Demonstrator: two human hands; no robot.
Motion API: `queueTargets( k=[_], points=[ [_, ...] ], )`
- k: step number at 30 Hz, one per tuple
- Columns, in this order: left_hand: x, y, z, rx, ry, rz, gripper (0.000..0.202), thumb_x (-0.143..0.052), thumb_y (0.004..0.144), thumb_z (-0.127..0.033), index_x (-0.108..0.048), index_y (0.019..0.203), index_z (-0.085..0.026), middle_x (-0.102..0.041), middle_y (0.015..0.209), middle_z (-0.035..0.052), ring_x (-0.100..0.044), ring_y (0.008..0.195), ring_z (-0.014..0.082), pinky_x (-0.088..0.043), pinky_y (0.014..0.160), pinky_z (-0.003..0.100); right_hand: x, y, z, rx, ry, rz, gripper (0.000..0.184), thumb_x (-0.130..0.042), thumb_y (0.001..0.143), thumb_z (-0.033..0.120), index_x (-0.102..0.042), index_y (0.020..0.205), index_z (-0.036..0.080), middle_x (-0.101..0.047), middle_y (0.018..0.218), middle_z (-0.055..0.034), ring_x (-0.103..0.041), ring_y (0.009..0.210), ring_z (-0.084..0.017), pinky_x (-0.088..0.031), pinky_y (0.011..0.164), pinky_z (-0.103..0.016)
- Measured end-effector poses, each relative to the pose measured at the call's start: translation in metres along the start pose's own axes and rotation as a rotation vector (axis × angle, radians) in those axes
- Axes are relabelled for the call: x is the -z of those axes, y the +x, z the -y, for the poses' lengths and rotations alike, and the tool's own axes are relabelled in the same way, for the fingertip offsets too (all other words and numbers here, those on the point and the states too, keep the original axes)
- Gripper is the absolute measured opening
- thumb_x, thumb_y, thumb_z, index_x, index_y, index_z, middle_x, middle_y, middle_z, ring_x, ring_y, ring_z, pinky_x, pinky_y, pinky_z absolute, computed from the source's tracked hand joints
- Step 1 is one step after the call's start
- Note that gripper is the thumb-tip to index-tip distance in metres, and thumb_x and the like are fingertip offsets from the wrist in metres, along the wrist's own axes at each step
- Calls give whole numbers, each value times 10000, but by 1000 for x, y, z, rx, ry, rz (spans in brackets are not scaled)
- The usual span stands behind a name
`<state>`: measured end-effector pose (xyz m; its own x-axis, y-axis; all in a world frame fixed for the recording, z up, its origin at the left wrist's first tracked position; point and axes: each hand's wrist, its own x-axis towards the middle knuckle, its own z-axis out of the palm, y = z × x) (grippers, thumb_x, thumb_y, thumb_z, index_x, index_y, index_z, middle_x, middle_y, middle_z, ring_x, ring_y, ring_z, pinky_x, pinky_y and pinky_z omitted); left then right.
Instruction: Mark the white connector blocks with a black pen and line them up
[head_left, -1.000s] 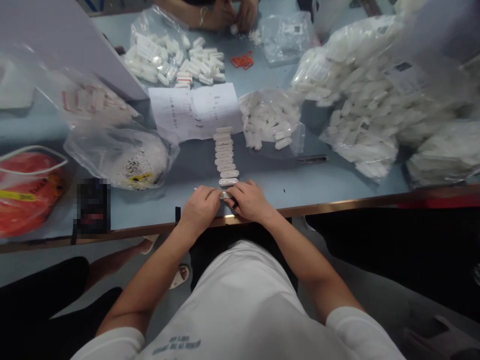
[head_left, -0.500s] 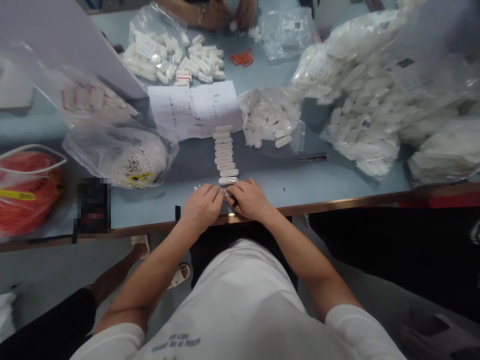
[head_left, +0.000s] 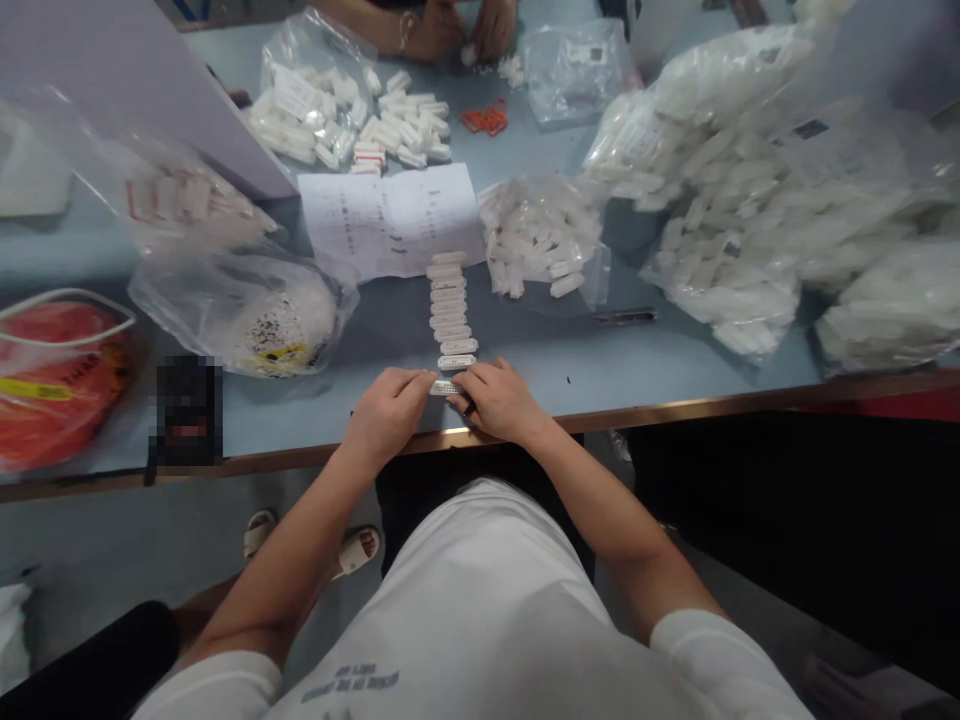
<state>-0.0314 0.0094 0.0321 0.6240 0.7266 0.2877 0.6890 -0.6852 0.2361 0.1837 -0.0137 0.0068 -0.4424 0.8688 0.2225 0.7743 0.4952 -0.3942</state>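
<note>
Right hand (head_left: 495, 400) pinches a small white piece (head_left: 443, 388) near the table (head_left: 525, 350) edge; left hand (head_left: 390, 405), fingers bunched, meets its left end, grip unclear; a row of pieces (head_left: 448, 308) lies just beyond.

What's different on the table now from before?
The left hand moved left, away from the right hand, so more of the white plastic piece shows between them; whether that hand still touches it is unclear. The right hand keeps its grip. The column of white pieces stayed put.
</note>
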Motion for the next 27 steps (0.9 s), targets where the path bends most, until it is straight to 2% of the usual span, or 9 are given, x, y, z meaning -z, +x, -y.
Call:
queueTargets(
  k=[4, 8, 14, 17, 20, 22, 24, 27],
  points=[
    [3, -4, -2, -83, -10, 53, 258, -458, 969, -170, -669, 1114, -204, -721, 1073, 86, -642, 942, 192, -517, 884, 353, -2, 0, -1, 5, -4, -10, 297, -419, 1012, 368, -637, 997, 167, -671, 874, -71, -546, 801, -190, -271, 757, -347],
    [4, -4, -6, -104, -4, 82, 291, -428, 972, -158, -652, 1150, -210, -708, 1084, 116, -638, 944, 208, -501, 851, 374, -4, -1, -2, 2, 1, -5, 298, -415, 1013, 372, -635, 1007, 171, -672, 881, -73, -549, 814, -194, -272, 761, -348],
    [7, -1, -11, -154, 168, 139, 288, -406, 976, -164, -650, 1119, -215, -709, 1087, 97, -622, 929, 213, -441, 794, 368, -3, -1, -1, 1, -7, 4, 277, -428, 1008, 356, -635, 1000, 173, -671, 872, -68, -552, 805, -193, -271, 769, -351],
    [6, -2, -5, -93, 122, 116, 244, -455, 979, -215, -657, 1113, -230, -724, 1070, 72, -630, 929, 201, -436, 772, 347, -2, 0, -1, -14, 1, 16, 270, -440, 1004, 362, -636, 999, 176, -676, 881, -70, -553, 810, -195, -273, 768, -348],
    [8, -6, 10, 51, 66, 0, 212, -496, 975, -263, -680, 1072, -225, -740, 1007, 57, -641, 892, 187, -458, 770, 326, -2, -1, -1, -21, 17, 26, 267, -450, 1002, 366, -636, 1011, 175, -683, 901, -72, -557, 830, -196, -276, 767, -346],
    [13, -8, 22, 155, 116, -68, 211, -498, 972, -278, -697, 999, -212, -741, 938, 57, -637, 868, 198, -465, 786, 334, -2, -1, -1, -18, 26, 32, 262, -452, 1002, 360, -635, 1024, 174, -685, 924, -75, -559, 845, -197, -277, 763, -345],
    [19, -10, 31, 199, 176, -50, 228, -494, 968, -295, -702, 939, -208, -730, 873, 61, -627, 838, 212, -465, 787, 349, -2, -1, -1, -19, 31, 39, 257, -453, 1002, 355, -634, 1036, 175, -688, 950, -79, -562, 862, -200, -278, 761, -343],
    [24, -10, 35, 201, 248, 42, 239, -491, 960, -308, -701, 895, -216, -710, 825, 63, -605, 811, 229, -451, 748, 361, -3, -1, 0, -24, 32, 52, 261, -455, 1002, 359, -632, 1050, 174, -692, 975, -88, -566, 888, -209, -280, 769, -342]
  ],
)
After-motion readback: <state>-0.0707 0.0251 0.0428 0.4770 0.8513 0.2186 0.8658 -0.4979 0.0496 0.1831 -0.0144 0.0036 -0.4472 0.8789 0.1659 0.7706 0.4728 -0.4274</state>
